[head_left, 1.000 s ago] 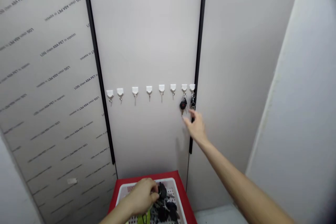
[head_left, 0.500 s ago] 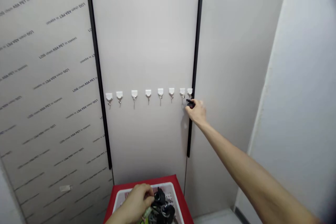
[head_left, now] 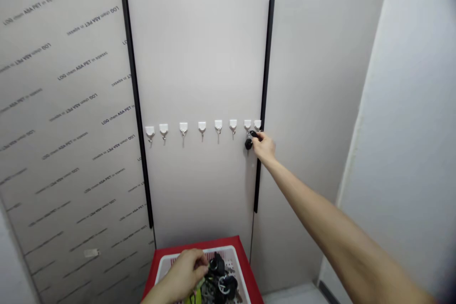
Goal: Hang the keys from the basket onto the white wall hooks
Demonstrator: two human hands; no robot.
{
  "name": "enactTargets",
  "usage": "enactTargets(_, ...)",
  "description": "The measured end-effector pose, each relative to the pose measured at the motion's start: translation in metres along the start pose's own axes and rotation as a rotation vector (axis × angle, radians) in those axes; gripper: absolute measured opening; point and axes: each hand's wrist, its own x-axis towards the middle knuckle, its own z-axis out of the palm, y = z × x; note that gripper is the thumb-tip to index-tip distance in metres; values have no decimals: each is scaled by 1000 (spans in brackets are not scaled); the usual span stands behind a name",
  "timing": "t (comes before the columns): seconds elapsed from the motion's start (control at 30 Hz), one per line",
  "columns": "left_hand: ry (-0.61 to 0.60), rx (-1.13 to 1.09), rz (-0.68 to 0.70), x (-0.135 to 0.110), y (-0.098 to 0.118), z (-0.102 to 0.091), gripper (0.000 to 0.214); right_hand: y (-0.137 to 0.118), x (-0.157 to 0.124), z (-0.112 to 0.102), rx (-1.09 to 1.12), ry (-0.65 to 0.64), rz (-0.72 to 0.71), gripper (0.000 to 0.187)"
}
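Observation:
My right hand (head_left: 264, 146) reaches up to the right end of a row of several white wall hooks (head_left: 202, 127), fingers pinched on a black key fob (head_left: 249, 143) hanging just under the two rightmost hooks. Low in view, my left hand (head_left: 185, 273) is closed over a pile of black keys (head_left: 221, 280) lying in a white perforated basket (head_left: 233, 252).
The basket rests on a red surface (head_left: 245, 266). The hooks are stuck on a pale grey panel between two black vertical strips (head_left: 134, 95) (head_left: 264, 90). A film-covered panel with printed text stands at the left; a plain white wall at the right.
My right hand rose from below the hanging keys to the rightmost hooks and closed on a black key fob. My left hand stayed on the keys in the basket.

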Motion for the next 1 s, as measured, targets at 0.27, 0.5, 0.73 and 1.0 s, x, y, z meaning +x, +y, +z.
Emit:
enactTargets(0.27,-41,-74,-22,3,-1,0,17,-46,49,-41,-186,-29,-337,23)
enactTargets(0.5,-40,-147,-52,0,-10,-1,19,-58,57,-30,-461,-438,-406,10)
enactTargets(0.73,50,-83,0,2,-17,-3,17,-79,50,-28,-69,-138,-370,19)
enactTargets(1.0,192,-192,-61,-3,-40,-10,22,-48,-84,-20,247,-813,-172,18)
